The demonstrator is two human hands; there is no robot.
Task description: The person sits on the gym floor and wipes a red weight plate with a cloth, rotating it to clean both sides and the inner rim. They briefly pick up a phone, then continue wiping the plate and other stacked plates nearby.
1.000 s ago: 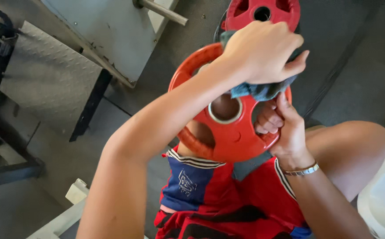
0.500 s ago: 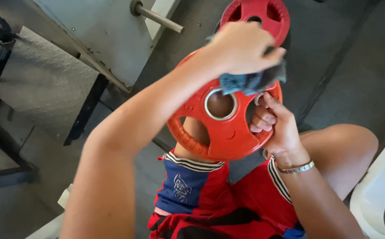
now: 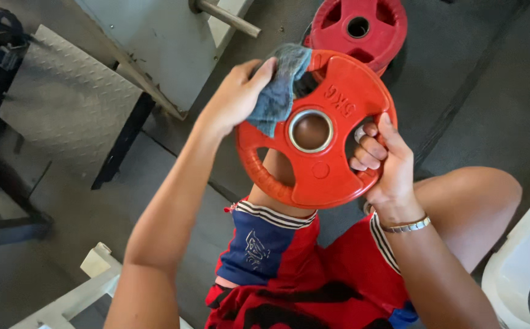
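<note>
A red weight plate (image 3: 329,176) with grip holes and a metal-ringed centre hole rests upright on my left thigh. My right hand (image 3: 384,161) grips its right edge, fingers hooked through a grip hole. My left hand (image 3: 234,100) presses a blue-grey cloth (image 3: 280,85) against the plate's upper left rim. A thin metal bracelet (image 3: 406,225) circles my right wrist. I am seated, wearing red and blue shorts (image 3: 289,268).
A second red weight plate (image 3: 359,27) lies on the dark floor beyond. A grey machine frame with a metal peg (image 3: 225,17) stands at the upper left, beside a checker-plate platform (image 3: 64,103). A white seat edge (image 3: 521,268) is at the right.
My left hand has slid the cloth from the plate's upper right to its upper left rim. The plate's face is uncovered now. My right hand keeps its grip.
</note>
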